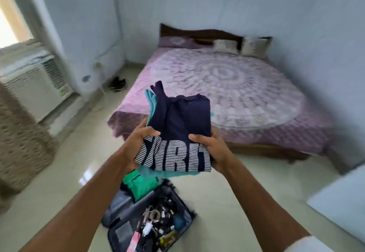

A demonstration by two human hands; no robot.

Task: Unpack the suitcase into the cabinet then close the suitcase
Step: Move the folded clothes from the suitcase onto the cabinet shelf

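Observation:
A stack of folded clothes (183, 121), a navy shirt with striped white lettering on top and a teal garment under it, is held up in front of me. My left hand (138, 145) grips its left edge and my right hand (211, 151) grips its right edge, thumbs on top. Below on the floor lies the open dark suitcase (118, 210). A green garment (142, 184) sits in its far half, and several cables and small items (160, 218) fill the near half. No cabinet is in view.
A bed (237, 85) with a purple patterned cover stands ahead against the wall. An air conditioner unit (33, 85) and a patterned curtain (21, 149) are at the left. Dark shoes (117, 84) lie by the wall. A pale panel (341, 198) juts in at the right.

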